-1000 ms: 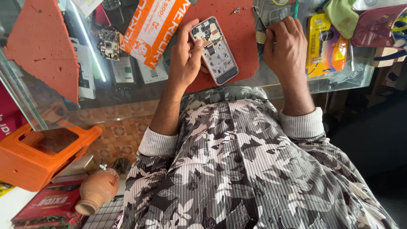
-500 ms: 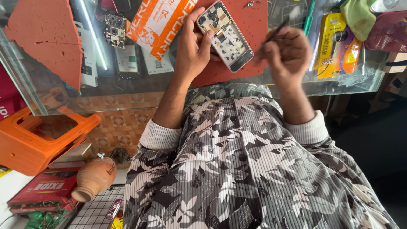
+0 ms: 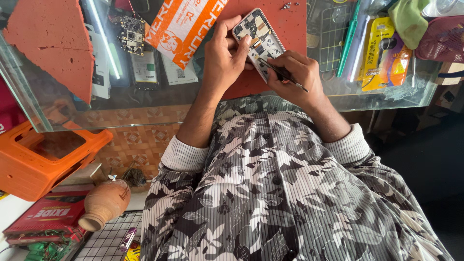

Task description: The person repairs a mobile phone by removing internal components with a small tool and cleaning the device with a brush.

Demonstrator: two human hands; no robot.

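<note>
Glass counter [image 3: 145,108] carries a red-orange work mat [image 3: 285,34]. Above it, the left hand [image 3: 227,58] grips an opened white smartphone with exposed circuitry [image 3: 258,41], long axis running diagonally up-left to down-right. Right hand [image 3: 297,79], pinched around a thin dark pointed tool [image 3: 282,75], sits just below the phone's lower end, tip touching its interior; both hands are equally close.
</note>
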